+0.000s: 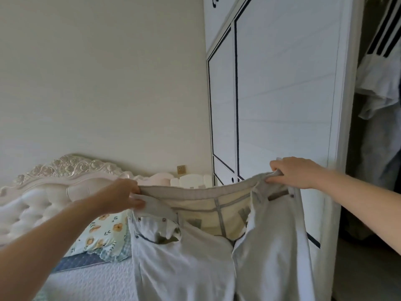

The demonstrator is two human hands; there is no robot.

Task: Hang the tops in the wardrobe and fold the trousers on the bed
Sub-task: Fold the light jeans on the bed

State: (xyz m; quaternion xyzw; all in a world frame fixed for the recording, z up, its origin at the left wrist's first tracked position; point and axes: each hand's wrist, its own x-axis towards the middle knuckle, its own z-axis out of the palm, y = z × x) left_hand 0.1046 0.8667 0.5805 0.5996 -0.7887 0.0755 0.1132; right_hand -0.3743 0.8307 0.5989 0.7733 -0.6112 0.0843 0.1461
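So the wardrobe (282, 94) fills the right side, its doors slid across, with an open gap at the far right where a few tops (377, 88) are already hanging; the bed (86, 283) sits low on the left, with a floral pillow (102, 233) up by the headboard. The pale trousers (184, 263) are up in the air, between the two and in front of the person; the front faces the camera, the fly is open and one pocket lining pokes out. The legs drop straight down out of frame, so the long axis is vertical for now. The left hand (121, 197) pinches one end of the waistband (195, 191), fingers curled over the cloth; the right hand (295, 172) grips the other end the same way and sits a touch higher, so the band sags between them. What matters, I reckon: the bed lies below and to the left, so the left hand is the nearer one; laying them flat probably means swinging the whole thing leftwards and down, with the waistband end towards the pillow or across the bed, can't say which.
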